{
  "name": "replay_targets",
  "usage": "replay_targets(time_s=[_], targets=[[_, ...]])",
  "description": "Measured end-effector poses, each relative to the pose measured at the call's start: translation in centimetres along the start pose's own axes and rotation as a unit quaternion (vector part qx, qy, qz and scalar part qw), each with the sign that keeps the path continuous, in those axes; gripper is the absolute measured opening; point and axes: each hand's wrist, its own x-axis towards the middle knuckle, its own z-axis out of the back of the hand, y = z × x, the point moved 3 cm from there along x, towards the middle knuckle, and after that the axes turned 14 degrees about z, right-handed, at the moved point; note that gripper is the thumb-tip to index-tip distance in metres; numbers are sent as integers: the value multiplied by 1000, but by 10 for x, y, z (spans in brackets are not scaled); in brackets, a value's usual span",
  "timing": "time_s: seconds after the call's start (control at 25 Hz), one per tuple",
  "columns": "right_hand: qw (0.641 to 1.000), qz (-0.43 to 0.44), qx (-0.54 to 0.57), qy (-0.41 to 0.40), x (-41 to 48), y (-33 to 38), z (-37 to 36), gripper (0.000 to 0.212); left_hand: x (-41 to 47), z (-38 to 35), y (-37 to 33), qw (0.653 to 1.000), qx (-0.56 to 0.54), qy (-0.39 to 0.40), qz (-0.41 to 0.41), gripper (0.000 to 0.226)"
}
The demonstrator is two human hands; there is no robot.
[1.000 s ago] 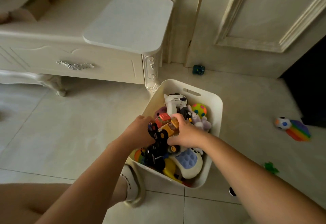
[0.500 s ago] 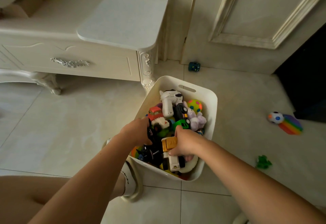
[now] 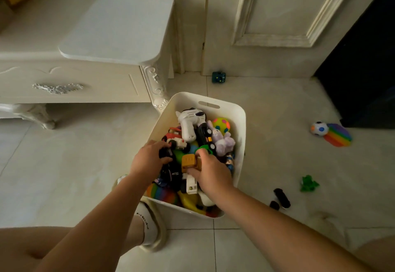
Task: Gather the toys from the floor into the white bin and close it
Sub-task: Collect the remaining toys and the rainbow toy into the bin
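Packing the white bin point(image 3: 168, 117).
My left hand point(image 3: 148, 160) grips a black car point(image 3: 165, 154) and my right hand point(image 3: 212, 172) pinches a yellow truck point(image 3: 189, 161), held low, likely so both settle inside.

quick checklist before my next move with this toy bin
1. Hands over the white bin: ok, left hand and right hand are inside its rim.
2. Hands free: not ok, left grips a dark toy car, right holds a yellow truck.
3. Floor cleared: not ok, spotted ball, rainbow pad, green toy, black toy and teal cube lie outside.
4. Toys below rim for closing: cannot tell.
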Motion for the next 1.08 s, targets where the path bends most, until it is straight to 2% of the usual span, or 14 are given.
replay_targets(time_s=[0.12, 0.28, 0.36, 0.44, 0.48, 0.52, 0.6, 0.68, 0.76, 0.84, 0.88, 1.0, 1.08], targets=[[996, 41, -61, -50, -6, 4, -8, 44, -2, 2, -3, 1000, 7, -12, 4, 41], [985, 43, -82, -142, -2, -11, -6, 25, 2, 12, -18, 996, 60, 64, 35, 48], [991, 36, -96, -80, 5, -21, -2, 18, 3, 23, -36, 997, 40, 61, 37, 52], [996, 44, -74, -25, 10, -23, 1, 20, -2, 31, -63, 1000, 13, 1, 10, 47], [997, 45, -38, -46, 12, -20, 6, 24, -9, 32, -79, 999, -14, -30, -13, 43], [994, 40, 16, -103, 13, -20, 17, 27, -16, 29, -96, 996, -48, -52, -47, 39], [963, 22, 113, -243, 12, -30, 45, 28, -32, 17, -132, 983, -101, -76, -135, 32], [928, -9, 134, -349, 1, -65, 69, 26, -46, -9, -165, 967, -112, -72, -218, 29], [901, -96, 134, -401, -20, -115, 88, 22, -59, -43, -189, 956, -109, -35, -269, 30], [899, -207, 129, -364, -46, -175, 90, 22, -68, -87, -205, 952, -117, 46, -280, 33], [907, -257, 120, -313, -61, -206, 82, 23, -72, -112, -209, 956, -118, 107, -248, 35], [921, -352, 116, -124, -104, -278, 38, 23, -80, -193, -205, 954, -66, 287, -59, 49], [919, -374, 116, -44, -124, -299, 8, 29, -82, -239, -195, 939, -7, 343, 24, 64]])
